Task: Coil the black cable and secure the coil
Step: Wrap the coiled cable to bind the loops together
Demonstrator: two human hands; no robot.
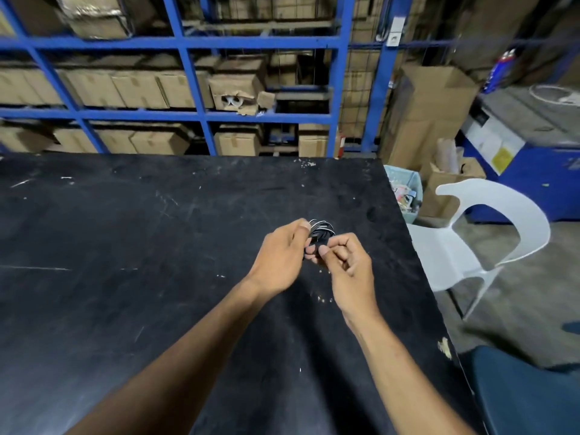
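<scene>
A small coil of black cable (322, 231) is held just above the black table (125, 246), right of centre. My left hand (282, 255) grips the coil from the left, thumb on its top edge and fingertips under it. My right hand (348, 262) is close against the coil's near side, thumb and forefinger pinching something dark at the coil; whether it is a tie or the cable's end I cannot tell. Most of the coil is hidden behind my fingers.
The table's right edge (420, 265) runs close to my hands. A white plastic chair (489, 233) and a light blue bin (405, 193) stand beyond it. Blue racks (194, 89) full of cardboard boxes rise behind the table's far edge.
</scene>
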